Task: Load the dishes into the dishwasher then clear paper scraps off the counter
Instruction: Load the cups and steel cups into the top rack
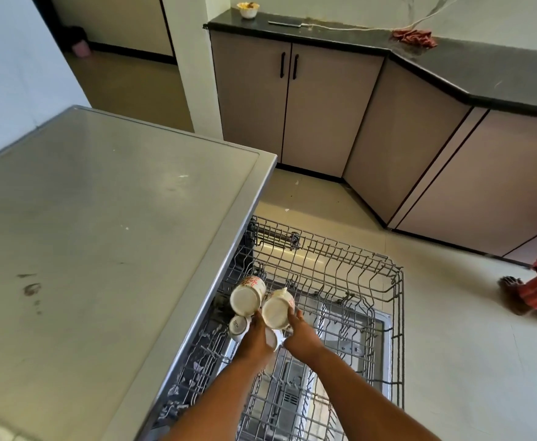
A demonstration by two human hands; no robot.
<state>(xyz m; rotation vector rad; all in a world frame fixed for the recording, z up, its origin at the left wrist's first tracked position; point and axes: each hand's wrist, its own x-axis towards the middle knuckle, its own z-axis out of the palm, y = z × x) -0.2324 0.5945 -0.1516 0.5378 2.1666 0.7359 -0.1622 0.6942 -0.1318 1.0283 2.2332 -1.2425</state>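
Right hand point(299, 329) gripped 1 cup point(276, 308) by its wall; left hand point(256, 334) fingers were hidden, grip unclear. Cup looked ceramic: rigid, light, chippable, probably slick. Wall or handle was the best hold.

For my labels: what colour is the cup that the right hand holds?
The cup is white with red print, best seen in the head view.

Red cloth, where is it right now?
In the head view it's top right: the red cloth lies crumpled on the black counter, by the white cable.
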